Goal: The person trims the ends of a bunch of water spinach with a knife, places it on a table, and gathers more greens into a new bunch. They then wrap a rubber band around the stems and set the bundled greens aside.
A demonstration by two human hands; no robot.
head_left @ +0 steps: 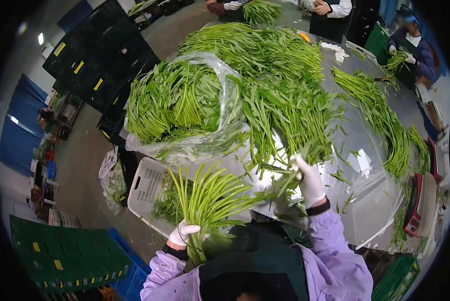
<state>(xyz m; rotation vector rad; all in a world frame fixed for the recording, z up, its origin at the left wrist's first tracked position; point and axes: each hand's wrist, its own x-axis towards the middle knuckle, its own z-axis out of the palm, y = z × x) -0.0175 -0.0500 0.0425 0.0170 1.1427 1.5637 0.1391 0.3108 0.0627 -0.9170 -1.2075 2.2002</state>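
Observation:
My left hand (185, 233), in a white glove, is closed around a bunch of long-stemmed greens (205, 195) that looks like water spinach. Its pale stem ends fan upward and the leafy part hangs toward my apron. White-gloved too, my right hand (310, 183) has its fingers closed on a few leafy stems (284, 181) at the near edge of the big heap of greens (295, 108). To the left of that heap, a clear plastic bag (225, 75) lies open around more bundled greens (177, 103).
A white crate (144, 188) with loose leaves stands below the table's left edge. Cut greens (380, 120) line the metal table (353, 193) on the right, near a red-edged scale-like object (414, 205). Dark crates (102, 55) are stacked at left. Co-workers (410, 52) stand across the table.

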